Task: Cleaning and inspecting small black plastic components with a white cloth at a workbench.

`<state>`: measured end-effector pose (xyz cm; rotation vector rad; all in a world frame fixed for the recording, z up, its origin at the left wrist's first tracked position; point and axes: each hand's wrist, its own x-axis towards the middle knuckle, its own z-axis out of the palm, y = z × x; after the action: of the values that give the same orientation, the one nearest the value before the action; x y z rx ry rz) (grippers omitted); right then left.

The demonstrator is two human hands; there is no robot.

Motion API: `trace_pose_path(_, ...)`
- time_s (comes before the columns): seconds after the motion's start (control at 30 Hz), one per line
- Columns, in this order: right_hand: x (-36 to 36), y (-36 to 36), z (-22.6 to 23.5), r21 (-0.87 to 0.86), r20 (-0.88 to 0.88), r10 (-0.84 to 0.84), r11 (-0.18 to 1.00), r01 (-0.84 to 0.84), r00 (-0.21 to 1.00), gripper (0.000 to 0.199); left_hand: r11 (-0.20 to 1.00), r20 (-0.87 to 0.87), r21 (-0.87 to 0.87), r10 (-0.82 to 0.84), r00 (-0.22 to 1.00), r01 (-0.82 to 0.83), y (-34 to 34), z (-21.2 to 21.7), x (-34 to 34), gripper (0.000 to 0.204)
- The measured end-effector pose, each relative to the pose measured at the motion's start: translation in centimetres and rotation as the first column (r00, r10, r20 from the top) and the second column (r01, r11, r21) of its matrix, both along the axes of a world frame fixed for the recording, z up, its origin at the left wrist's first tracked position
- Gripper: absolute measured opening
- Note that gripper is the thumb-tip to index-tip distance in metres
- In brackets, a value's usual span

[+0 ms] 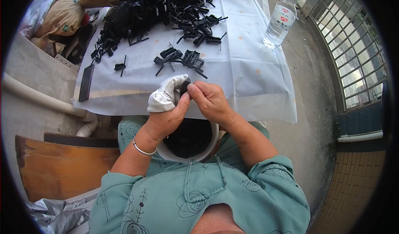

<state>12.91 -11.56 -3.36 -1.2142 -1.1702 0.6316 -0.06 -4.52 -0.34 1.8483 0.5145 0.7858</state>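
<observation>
Left hand [166,115], fingertips cloth-wrapped, and right hand [212,103] both pinch small black plastic part [184,87] above white bucket [189,140], at desk [249,67] edge. Risk: part slips from cloth-muffled grip, drops past bucket.

Head-worn fisheye view, steeply down, close over hands [189,103].

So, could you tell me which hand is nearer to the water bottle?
Right. The right hand lies below-left of the water bottle, pinching a small black part; the left hand, with white cloth, sits farther left.
</observation>
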Motion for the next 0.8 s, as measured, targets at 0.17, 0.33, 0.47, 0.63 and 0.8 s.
trace_pose_path(0.17, 1.8, -0.8, 1.1, -0.173, 0.367, 0.021, 0.984, 0.046, 0.930, 0.012, 0.922, 0.097, -0.383, -0.024, 0.995, 0.059, 1.4, 0.2, -0.6, 0.028)
trace_pose_path(0.33, 2.1, -0.7, 1.1, 0.023, 0.336, -0.032, 0.999, 0.026, 0.941, 0.010, 0.938, 0.019, -0.341, -0.056, 0.998, 0.059, 1.3, 0.6, -0.5, 0.032)
trace_pose_path(0.47, 1.3, -0.4, 1.3, -0.004, 0.197, -0.018, 1.000, 0.019, 0.980, 0.010, 0.943, -0.089, -0.285, -0.203, 0.975, 0.170, 0.8, 1.2, -0.6, 0.035)
trace_pose_path(0.63, 0.9, -0.4, 1.7, -0.087, 0.035, 0.021, 0.996, -0.018, 0.999, 0.012, 0.943, -0.029, -0.279, -0.196, 0.980, 0.180, 0.7, 0.7, -0.6, 0.029)
trace_pose_path(0.8, 0.8, -0.2, 1.5, -0.006, 0.296, 0.045, 0.999, -0.045, 0.954, 0.022, 0.961, -0.073, -0.255, -0.126, 0.989, 0.104, 0.8, 0.3, -0.3, 0.025)
